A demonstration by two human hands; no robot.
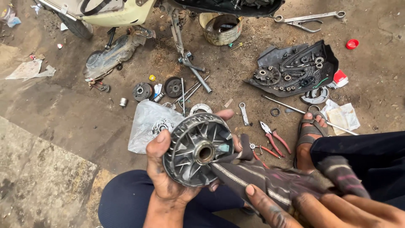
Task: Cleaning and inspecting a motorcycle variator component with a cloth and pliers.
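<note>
Far left of frame: torn paper scraps (28, 69) on the dirt floor (63, 122). Upper left: scooter body (114, 12), with a grimy engine casing (112, 52) just below. Left of centre: clear plastic bag (145, 124) flat on the floor, small round metal parts (142, 91) beside it.

Lower centre: left hand (162, 173) wrapped around the rim of a finned metal pulley wheel (198, 148), thumb on the left edge, fingertips (223, 114) over the top. Wheel held above the lap, hub facing the camera.

Bottom right: right hand (303, 209) closed on a striped dark rag (261, 179), rag end pressed against the wheel's right face.

Top centre: metal tin (220, 28). Centre right: red-handled pliers (274, 139) on the floor, sandalled foot (310, 135) just beside. Upper right: black cover (295, 67) holding gears, spanner (310, 17) above, red cap (352, 43) well apart.
</note>
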